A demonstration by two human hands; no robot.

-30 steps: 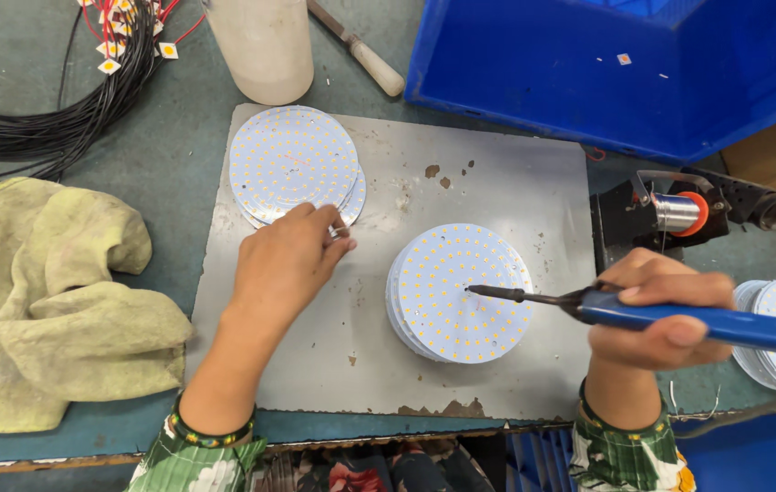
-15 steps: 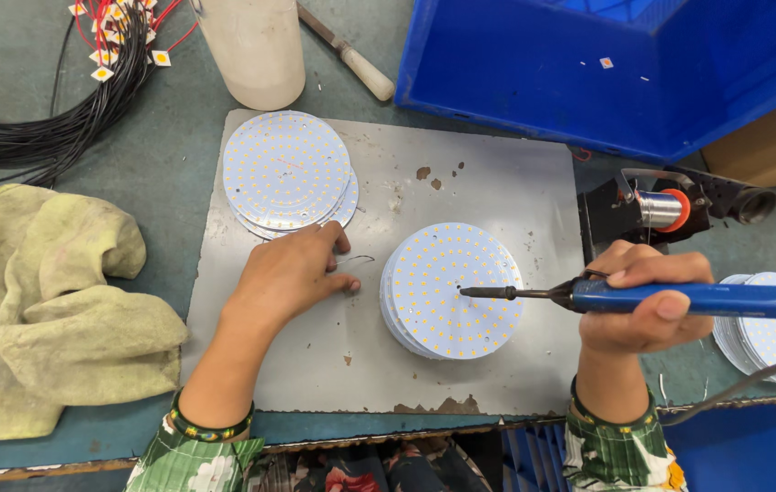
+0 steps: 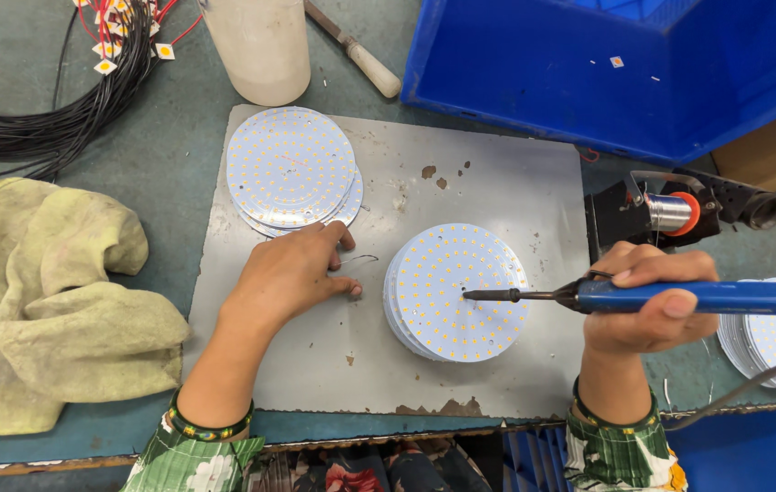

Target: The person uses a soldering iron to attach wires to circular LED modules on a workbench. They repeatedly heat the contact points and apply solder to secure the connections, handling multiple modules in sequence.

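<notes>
Since the earlier frame, the left hand [image 3: 292, 273] has drawn back from the far disc stack [image 3: 292, 170] and now rests on the grey plate [image 3: 497, 173], just left of the near disc stack [image 3: 457, 292]. Its fingers are curled, thumb and forefinger pinched on what looks like a thin wire [image 3: 358, 260], though the strand is too fine to be sure how it is gripped. The right hand [image 3: 647, 296], right of the near stack, is closed around a blue-handled soldering iron [image 3: 679, 296], which lies level and points left; its dark tip sits over the middle of the top disc, and I cannot tell whether it touches. The near stack is round white boards dotted with small yellow chips, lying flat on the plate. The far stack lies up and to the left of it, well apart, near the plate's far left corner. Right of the near stack, beyond the plate's edge, stands a solder spool [image 3: 675, 211] on a black holder, and a third disc stack [image 3: 775, 337] lies at the frame's right edge. Far left of the near stack lies a yellow cloth [image 3: 51, 301] on the worktop [image 3: 169, 155], with a bundle of black wires [image 3: 51, 118] beyond it. A pale jar [image 3: 260, 46] and a blue bin [image 3: 606, 64] stand behind the plate.
</notes>
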